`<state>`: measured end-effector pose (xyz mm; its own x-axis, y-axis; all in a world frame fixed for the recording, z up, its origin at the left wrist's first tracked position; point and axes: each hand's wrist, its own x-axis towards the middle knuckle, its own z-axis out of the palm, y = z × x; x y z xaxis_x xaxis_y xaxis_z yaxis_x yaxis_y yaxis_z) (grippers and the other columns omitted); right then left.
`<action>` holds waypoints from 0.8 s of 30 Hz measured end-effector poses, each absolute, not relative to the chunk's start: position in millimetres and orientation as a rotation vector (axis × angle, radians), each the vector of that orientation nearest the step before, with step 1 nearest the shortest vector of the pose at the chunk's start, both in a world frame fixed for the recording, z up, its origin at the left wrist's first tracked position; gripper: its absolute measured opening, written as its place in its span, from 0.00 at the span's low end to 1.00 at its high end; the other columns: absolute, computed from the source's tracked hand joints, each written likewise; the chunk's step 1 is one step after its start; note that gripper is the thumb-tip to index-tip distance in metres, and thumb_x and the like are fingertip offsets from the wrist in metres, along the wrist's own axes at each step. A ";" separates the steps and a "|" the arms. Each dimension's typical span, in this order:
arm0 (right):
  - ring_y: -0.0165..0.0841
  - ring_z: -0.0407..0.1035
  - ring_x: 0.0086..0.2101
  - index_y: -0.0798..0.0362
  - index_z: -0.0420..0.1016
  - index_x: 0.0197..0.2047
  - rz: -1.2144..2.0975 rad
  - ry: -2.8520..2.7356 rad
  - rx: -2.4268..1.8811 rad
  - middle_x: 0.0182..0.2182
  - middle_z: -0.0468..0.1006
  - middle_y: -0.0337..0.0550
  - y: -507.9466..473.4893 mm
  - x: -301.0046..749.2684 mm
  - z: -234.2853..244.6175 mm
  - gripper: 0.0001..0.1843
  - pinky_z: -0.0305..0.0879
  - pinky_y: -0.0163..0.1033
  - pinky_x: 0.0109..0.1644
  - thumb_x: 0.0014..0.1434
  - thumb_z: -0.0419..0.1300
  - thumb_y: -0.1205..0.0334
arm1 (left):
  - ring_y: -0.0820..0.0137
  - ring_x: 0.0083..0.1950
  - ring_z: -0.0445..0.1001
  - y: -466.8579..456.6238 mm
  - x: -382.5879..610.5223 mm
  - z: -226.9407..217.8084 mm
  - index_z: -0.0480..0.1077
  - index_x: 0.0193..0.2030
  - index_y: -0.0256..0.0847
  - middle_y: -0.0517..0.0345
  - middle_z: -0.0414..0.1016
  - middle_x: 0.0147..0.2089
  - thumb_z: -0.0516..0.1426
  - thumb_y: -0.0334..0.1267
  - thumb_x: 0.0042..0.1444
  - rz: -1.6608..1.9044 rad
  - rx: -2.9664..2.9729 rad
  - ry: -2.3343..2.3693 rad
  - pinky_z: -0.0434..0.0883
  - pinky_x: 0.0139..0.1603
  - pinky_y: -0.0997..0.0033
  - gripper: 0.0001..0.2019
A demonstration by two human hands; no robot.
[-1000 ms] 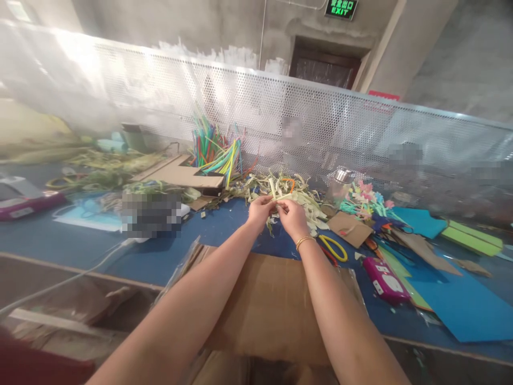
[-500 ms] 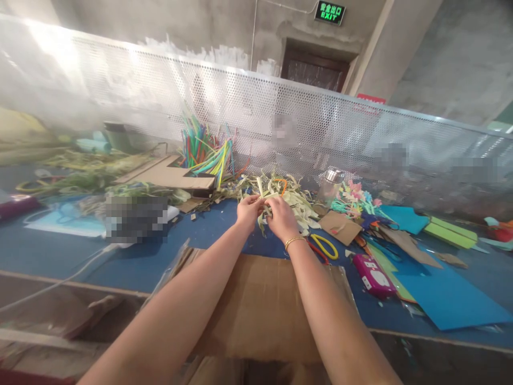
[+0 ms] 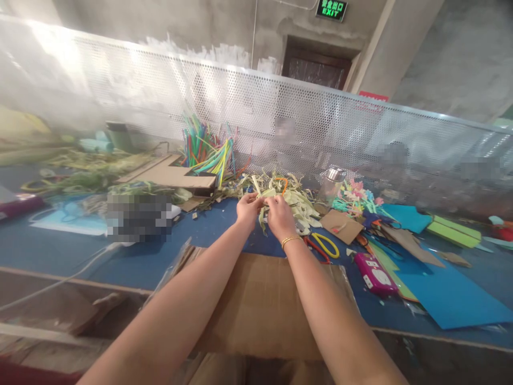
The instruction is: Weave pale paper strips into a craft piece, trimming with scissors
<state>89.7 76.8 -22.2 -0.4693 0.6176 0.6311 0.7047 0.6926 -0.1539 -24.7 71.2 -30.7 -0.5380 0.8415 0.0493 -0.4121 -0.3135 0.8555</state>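
My left hand (image 3: pixel 247 210) and my right hand (image 3: pixel 279 215) meet above the blue table, fingertips pinched close together. Between them is a pale green husk-like strip (image 3: pixel 257 187), part of which sticks up past the fingers; the fingers hide the rest. Just behind lies a heap of pale, dry-looking strips (image 3: pixel 306 208), with an orange bent stem (image 3: pixel 285 185) in it. Scissors with yellow and red handles (image 3: pixel 326 245) rest beside my right wrist. A brown cardboard sheet (image 3: pixel 264 305) lies beneath my forearms.
Colourful fuzzy stems (image 3: pixel 208 149) stand at the back, near a cut cardboard piece (image 3: pixel 160 174). To the right are a lidded glass bottle (image 3: pixel 332 184), paper flowers (image 3: pixel 356 195), a magenta box (image 3: pixel 375 274) and blue sheets (image 3: pixel 452 291). A perforated metal screen (image 3: pixel 248 112) runs behind the table.
My right hand has turned slightly and its fingers have drawn in closer to my left hand's. Both hands stay over the same spot, and the view has shifted a little.
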 end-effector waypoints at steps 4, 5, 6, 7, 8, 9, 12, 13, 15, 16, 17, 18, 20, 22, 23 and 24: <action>0.40 0.65 0.42 0.53 0.72 0.49 -0.112 -2.190 -0.956 0.42 0.70 0.51 79.9 92.7 -21.5 0.14 0.61 0.41 0.46 0.62 0.50 0.68 | 0.74 0.27 0.72 72.7 -25.5 -31.9 0.71 0.36 0.37 0.60 0.73 0.28 0.69 0.37 0.36 1.938 0.678 1.059 0.63 0.26 0.78 0.19; 0.40 0.65 0.42 0.53 0.73 0.49 -0.106 -2.182 -0.942 0.42 0.70 0.51 80.5 92.9 -21.6 0.15 0.61 0.42 0.47 0.62 0.51 0.69 | 0.75 0.28 0.72 73.0 -25.5 -31.9 0.72 0.36 0.37 0.59 0.74 0.28 0.69 0.37 0.36 1.934 0.684 1.057 0.64 0.27 0.77 0.19; 0.40 0.66 0.42 0.53 0.73 0.49 -0.101 -2.177 -0.927 0.42 0.71 0.51 81.0 93.0 -21.8 0.15 0.61 0.42 0.47 0.62 0.51 0.69 | 0.74 0.28 0.73 73.2 -25.5 -31.8 0.72 0.36 0.37 0.59 0.74 0.28 0.69 0.37 0.36 1.927 0.691 1.052 0.65 0.28 0.77 0.19; 0.40 0.66 0.42 0.53 0.74 0.48 -0.095 -2.169 -0.915 0.41 0.71 0.51 81.4 92.9 -21.9 0.14 0.61 0.42 0.47 0.62 0.51 0.69 | 0.74 0.28 0.73 73.3 -25.3 -31.6 0.72 0.36 0.37 0.58 0.75 0.29 0.70 0.37 0.36 1.917 0.698 1.047 0.66 0.29 0.76 0.19; 0.40 0.66 0.42 0.53 0.74 0.46 -0.088 -2.161 -0.905 0.41 0.72 0.50 81.7 92.7 -22.0 0.14 0.61 0.42 0.47 0.62 0.51 0.68 | 0.74 0.29 0.73 73.2 -25.0 -31.2 0.73 0.36 0.36 0.57 0.75 0.29 0.70 0.37 0.36 1.906 0.706 1.041 0.66 0.29 0.76 0.19; 0.39 0.66 0.42 0.53 0.75 0.45 -0.080 -2.152 -0.901 0.40 0.72 0.50 81.8 92.5 -21.9 0.13 0.62 0.42 0.47 0.63 0.51 0.67 | 0.73 0.29 0.73 73.0 -24.6 -30.7 0.74 0.36 0.36 0.57 0.76 0.29 0.70 0.38 0.36 1.895 0.715 1.036 0.67 0.30 0.75 0.19; 0.39 0.67 0.41 0.53 0.75 0.42 -0.077 -2.111 -0.925 0.39 0.74 0.49 81.6 93.2 -21.1 0.13 0.61 0.41 0.46 0.65 0.50 0.63 | 0.73 0.28 0.74 72.1 -22.9 -29.1 0.75 0.37 0.37 0.57 0.76 0.28 0.69 0.38 0.38 1.875 0.732 1.024 0.68 0.31 0.74 0.17; 0.39 0.67 0.41 0.53 0.75 0.42 -0.079 -2.092 -0.940 0.39 0.74 0.49 81.5 93.8 -20.7 0.13 0.61 0.41 0.45 0.65 0.49 0.63 | 0.72 0.28 0.74 71.7 -22.2 -28.7 0.75 0.37 0.37 0.57 0.76 0.29 0.69 0.38 0.38 1.869 0.735 1.019 0.68 0.31 0.74 0.17; 0.38 0.67 0.40 0.53 0.74 0.41 -0.074 -2.061 -0.962 0.38 0.75 0.48 81.7 95.2 -20.2 0.13 0.61 0.41 0.45 0.66 0.48 0.63 | 0.71 0.29 0.76 70.8 -21.0 -28.1 0.75 0.36 0.37 0.57 0.77 0.29 0.68 0.38 0.40 1.855 0.747 1.012 0.69 0.31 0.74 0.16; 0.38 0.67 0.40 0.53 0.74 0.41 -0.068 -2.050 -0.969 0.38 0.75 0.47 82.0 95.9 -20.1 0.13 0.60 0.40 0.45 0.66 0.48 0.63 | 0.70 0.30 0.76 70.4 -20.5 -27.8 0.75 0.36 0.37 0.56 0.77 0.30 0.68 0.38 0.40 1.847 0.759 1.010 0.69 0.31 0.73 0.15; 0.38 0.67 0.40 0.53 0.73 0.41 -0.062 -2.043 -0.975 0.38 0.75 0.47 82.5 96.5 -20.2 0.12 0.60 0.40 0.45 0.66 0.48 0.63 | 0.70 0.30 0.76 70.0 -20.1 -27.6 0.75 0.36 0.37 0.56 0.77 0.30 0.68 0.38 0.40 1.840 0.775 1.008 0.69 0.32 0.73 0.15; 0.38 0.67 0.40 0.53 0.73 0.40 -0.054 -2.041 -0.980 0.37 0.76 0.47 83.1 96.9 -20.3 0.11 0.60 0.40 0.45 0.66 0.49 0.64 | 0.70 0.30 0.76 69.7 -19.9 -27.5 0.75 0.36 0.37 0.56 0.77 0.30 0.68 0.37 0.40 1.836 0.792 1.008 0.69 0.32 0.73 0.15; 0.38 0.68 0.40 0.52 0.73 0.40 -0.032 -2.045 -0.979 0.37 0.76 0.46 84.2 97.1 -21.0 0.10 0.61 0.40 0.45 0.64 0.51 0.64 | 0.72 0.29 0.75 69.4 -19.8 -27.4 0.75 0.37 0.37 0.57 0.76 0.28 0.68 0.36 0.39 1.833 0.822 1.013 0.69 0.32 0.73 0.15; 0.38 0.68 0.41 0.52 0.73 0.40 -0.008 -2.061 -0.959 0.38 0.77 0.46 84.8 96.9 -21.4 0.09 0.61 0.40 0.45 0.63 0.52 0.65 | 0.73 0.28 0.73 69.7 -20.3 -27.7 0.75 0.37 0.37 0.59 0.75 0.26 0.68 0.35 0.39 1.836 0.841 1.024 0.68 0.32 0.74 0.16; 0.38 0.68 0.41 0.51 0.74 0.40 -0.003 -2.072 -0.949 0.39 0.77 0.46 85.0 96.8 -21.3 0.09 0.61 0.40 0.45 0.63 0.53 0.65 | 0.73 0.27 0.72 70.0 -20.7 -28.0 0.75 0.37 0.37 0.60 0.74 0.25 0.68 0.35 0.38 1.840 0.847 1.032 0.68 0.32 0.74 0.16; 0.38 0.69 0.42 0.51 0.74 0.40 -0.005 -2.083 -0.943 0.39 0.77 0.46 85.0 97.0 -21.1 0.09 0.61 0.40 0.45 0.63 0.53 0.65 | 0.74 0.27 0.72 70.5 -21.1 -28.4 0.75 0.37 0.37 0.60 0.73 0.25 0.68 0.36 0.38 1.843 0.853 1.041 0.68 0.32 0.74 0.16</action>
<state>97.0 85.0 -21.1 -0.3741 0.6204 0.6893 0.6239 0.7183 -0.3078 -21.1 70.5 -28.4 -0.4218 0.8936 0.1535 -0.3297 -0.3088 0.8922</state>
